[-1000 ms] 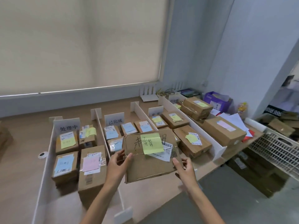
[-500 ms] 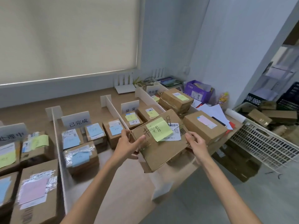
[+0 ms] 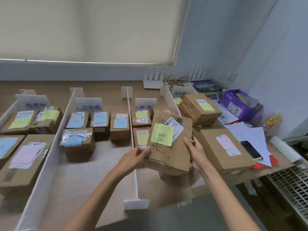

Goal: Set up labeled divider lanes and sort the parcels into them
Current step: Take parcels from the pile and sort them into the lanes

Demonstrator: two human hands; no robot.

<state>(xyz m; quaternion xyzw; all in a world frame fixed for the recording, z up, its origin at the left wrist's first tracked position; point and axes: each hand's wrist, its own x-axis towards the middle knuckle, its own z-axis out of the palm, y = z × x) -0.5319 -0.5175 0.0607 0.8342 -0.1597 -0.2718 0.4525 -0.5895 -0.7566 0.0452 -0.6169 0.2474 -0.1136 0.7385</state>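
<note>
A: A wooden table [image 3: 103, 172] under a drawn blind [image 3: 83, 27], cut by white dividers into four signed lanes, most of them already stocked. Where's the box [image 3: 176, 152]?

B: In the air, over the near part of the lane with the 异常 sign [image 3: 145, 104], third from the left. It sits between the left divider [image 3: 129, 114] and the right divider [image 3: 170, 99].

A: Held how?

B: With both hands. The left hand [image 3: 135, 155] grips the near-left corner, thumb on top. The right hand [image 3: 195, 152] clasps the right edge.

A: What's different from a second ago?

B: Then the box lay broadside in front of the person, nearer the lane with the 已完成 sign [image 3: 90, 106]. It has since swung right and turned, so its long side runs near to far. The yellow note [image 3: 162, 134] faces up.

A: So the lane is chosen?

B: I'd say so; this looks like the set-down. Small parcels [image 3: 141, 118] with yellow notes sit farther back in that lane. Something brown shows under the box, and I cannot tell whether they touch.

A: Any risk?

B: Clipping the thin left divider, since the left hand is just beside it.
</note>
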